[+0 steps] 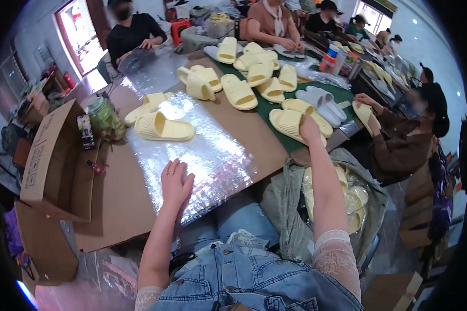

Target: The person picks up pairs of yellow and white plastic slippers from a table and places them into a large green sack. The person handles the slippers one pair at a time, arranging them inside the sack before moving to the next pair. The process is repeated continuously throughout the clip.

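Note:
My left hand (pixel 175 184) lies on a stack of clear plastic bags (pixel 213 142), with fingers stretched out and nothing in them. Farther right, my right hand (pixel 310 130) has its fingers closed on a pale yellow slipper (pixel 284 122) at the edge of the green mat (pixel 275 137). Against it rests another yellow slipper (pixel 321 122). On top of the bags, beyond my left hand, sits a single yellow slipper (pixel 166 128) with a ribbed strap. One more slipper (pixel 145 106) is just behind it. My right fingertips are partly hidden by the slipper and the hand.
Several yellow slippers (pixel 238 92) crowd the table's far middle, near grey slippers (pixel 324 103). An open cardboard box (pixel 52 160) and a green bag (pixel 105 116) stand left. A sack (pixel 285 199) of wrapped slippers is beside my right arm. A co-worker (pixel 410 135) sits right, holding a slipper.

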Tool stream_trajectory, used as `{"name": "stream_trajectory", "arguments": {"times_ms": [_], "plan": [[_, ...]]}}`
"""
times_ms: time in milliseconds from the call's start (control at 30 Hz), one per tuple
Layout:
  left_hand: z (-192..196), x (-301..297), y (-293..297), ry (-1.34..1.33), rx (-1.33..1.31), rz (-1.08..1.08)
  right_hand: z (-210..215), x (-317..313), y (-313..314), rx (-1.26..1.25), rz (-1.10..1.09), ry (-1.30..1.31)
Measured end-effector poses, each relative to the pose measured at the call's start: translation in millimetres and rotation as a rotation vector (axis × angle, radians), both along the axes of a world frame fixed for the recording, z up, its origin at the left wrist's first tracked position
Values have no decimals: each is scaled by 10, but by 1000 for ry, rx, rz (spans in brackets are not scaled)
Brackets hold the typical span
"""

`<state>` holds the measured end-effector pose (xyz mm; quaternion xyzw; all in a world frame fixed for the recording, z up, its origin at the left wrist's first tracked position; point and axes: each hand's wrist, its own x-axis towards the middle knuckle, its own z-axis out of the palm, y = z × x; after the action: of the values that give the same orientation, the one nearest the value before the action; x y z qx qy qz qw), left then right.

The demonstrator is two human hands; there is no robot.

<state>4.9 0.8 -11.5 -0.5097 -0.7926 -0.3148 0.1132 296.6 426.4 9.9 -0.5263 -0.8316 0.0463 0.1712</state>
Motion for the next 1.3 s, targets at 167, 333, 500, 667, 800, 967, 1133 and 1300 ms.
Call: {"name": "stream_trajectory", "arguments": {"times_ms": [167, 333, 500, 667, 800, 967, 1133, 1300], "plan": [[22, 1, 13, -59, -11, -99, -41, 104, -206, 199, 33, 66], [146, 96, -2, 24, -34, -182, 162, 180, -769, -90, 31, 274], [132, 79, 28, 22, 60, -196, 99, 186, -1044, 132, 91, 167], [95, 64, 82, -9, 149, -170, 37, 188, -947, 104, 67, 113], [143, 40, 81, -231, 108, -96, 25, 198, -967, 90, 91, 133], [298, 52, 87, -289, -17, -109, 8, 198, -1009, 125, 69, 143], [307, 160, 148, 108, -90, -35, -17, 199, -1006, 153, 64, 138], [193, 53, 246, 87, -63, -1, -85, 200, -953, 196, 73, 144]]}}
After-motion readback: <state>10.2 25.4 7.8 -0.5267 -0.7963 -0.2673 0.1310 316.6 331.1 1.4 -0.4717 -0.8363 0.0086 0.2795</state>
